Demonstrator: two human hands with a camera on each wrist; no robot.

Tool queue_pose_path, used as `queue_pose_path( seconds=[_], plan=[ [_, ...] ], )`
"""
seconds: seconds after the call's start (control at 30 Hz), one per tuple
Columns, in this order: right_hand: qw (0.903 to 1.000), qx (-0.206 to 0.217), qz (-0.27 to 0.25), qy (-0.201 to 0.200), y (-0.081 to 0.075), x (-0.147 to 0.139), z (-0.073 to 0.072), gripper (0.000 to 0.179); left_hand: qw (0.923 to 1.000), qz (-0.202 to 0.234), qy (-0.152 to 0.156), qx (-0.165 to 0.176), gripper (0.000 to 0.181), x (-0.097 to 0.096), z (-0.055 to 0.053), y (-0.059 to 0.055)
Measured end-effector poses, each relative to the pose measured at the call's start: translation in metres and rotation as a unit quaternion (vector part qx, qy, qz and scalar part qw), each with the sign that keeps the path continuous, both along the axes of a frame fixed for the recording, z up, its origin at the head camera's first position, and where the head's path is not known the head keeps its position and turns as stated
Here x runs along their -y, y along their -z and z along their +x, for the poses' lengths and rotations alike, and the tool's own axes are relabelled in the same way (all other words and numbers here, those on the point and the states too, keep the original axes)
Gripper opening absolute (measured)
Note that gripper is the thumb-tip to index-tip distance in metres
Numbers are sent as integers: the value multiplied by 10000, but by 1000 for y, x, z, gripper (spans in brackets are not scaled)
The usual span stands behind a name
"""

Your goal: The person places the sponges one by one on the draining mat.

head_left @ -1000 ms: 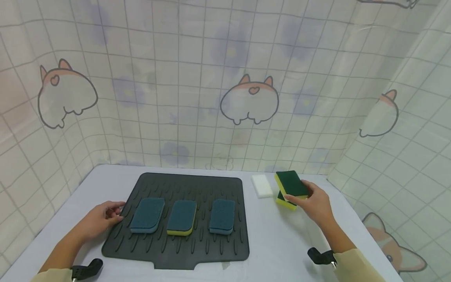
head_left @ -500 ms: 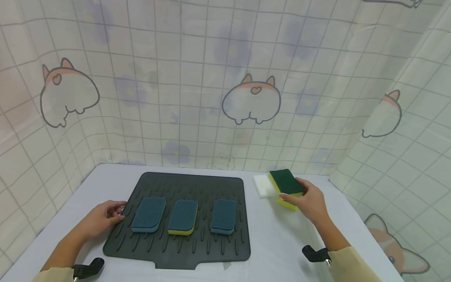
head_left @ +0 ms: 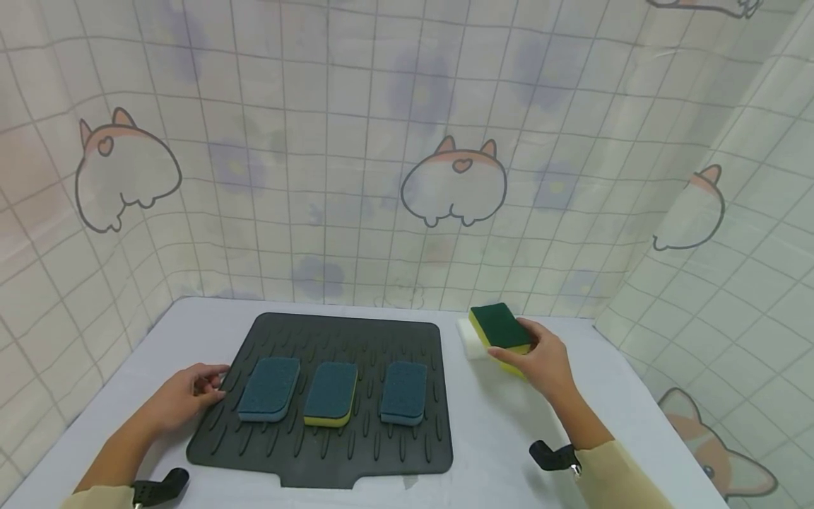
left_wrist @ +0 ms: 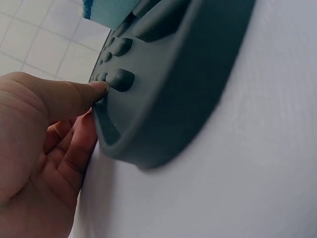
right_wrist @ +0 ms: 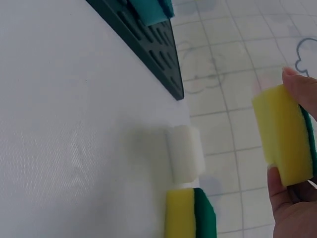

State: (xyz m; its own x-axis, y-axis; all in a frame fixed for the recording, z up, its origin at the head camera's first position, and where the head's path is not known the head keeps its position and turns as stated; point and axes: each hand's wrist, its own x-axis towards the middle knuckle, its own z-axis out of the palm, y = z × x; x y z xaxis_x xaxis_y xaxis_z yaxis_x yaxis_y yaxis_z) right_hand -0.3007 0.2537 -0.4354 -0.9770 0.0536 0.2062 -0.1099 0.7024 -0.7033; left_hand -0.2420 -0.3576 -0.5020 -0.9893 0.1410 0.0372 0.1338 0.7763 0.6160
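My right hand [head_left: 543, 357] holds a green and yellow scouring sponge [head_left: 499, 325] between thumb and fingers, raised over the table's back right. Below it lies a second green and yellow sponge [right_wrist: 181, 213], mostly hidden in the head view. Beside that one is a white sponge [right_wrist: 185, 153], partly covered by the held sponge in the head view. At the left, my left hand [head_left: 181, 403] pinches the edge of a dark grey ridged drying mat [head_left: 343, 332], thumb on top. Three blue-topped sponges lie in a row on the mat: left [head_left: 270, 389], middle [head_left: 331, 392] with yellow underside, right [head_left: 404, 392].
The mat and sponges are on a white-covered table [head_left: 490, 438]. A tiled-pattern curtain [head_left: 356, 212] with cartoon animals surrounds the table's back and sides. Black wrist mounts [head_left: 553, 456] sit on both forearms.
My right hand has carried the held sponge to the left, from over the second green and yellow sponge toward the white one. The left hand stays at the mat's edge.
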Motion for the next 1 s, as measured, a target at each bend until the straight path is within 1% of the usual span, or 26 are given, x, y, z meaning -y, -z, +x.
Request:
queue_pose_path(
  seconds=[0.17,0.37,0.57,0.83,1.0],
  plan=[
    [9999,58,-82,-2,4,10,-1,96,10000,21,-14,6,50,0,0,1],
    [9996,67,-233,-158,7,22,-1,94,9999,-27,-88,48,51,-1,0,1],
    [9991,104,-306,-287,6,33,0,94,9999,-47,-116,58,52,-1,0,0],
    [9983,283,-297,-412,6,48,0,94,9998,4,-158,92,52,-2,0,-2],
    [9979,241,-332,-493,7,58,0,92,9997,-32,-199,114,52,-3,0,-3]
  ],
)
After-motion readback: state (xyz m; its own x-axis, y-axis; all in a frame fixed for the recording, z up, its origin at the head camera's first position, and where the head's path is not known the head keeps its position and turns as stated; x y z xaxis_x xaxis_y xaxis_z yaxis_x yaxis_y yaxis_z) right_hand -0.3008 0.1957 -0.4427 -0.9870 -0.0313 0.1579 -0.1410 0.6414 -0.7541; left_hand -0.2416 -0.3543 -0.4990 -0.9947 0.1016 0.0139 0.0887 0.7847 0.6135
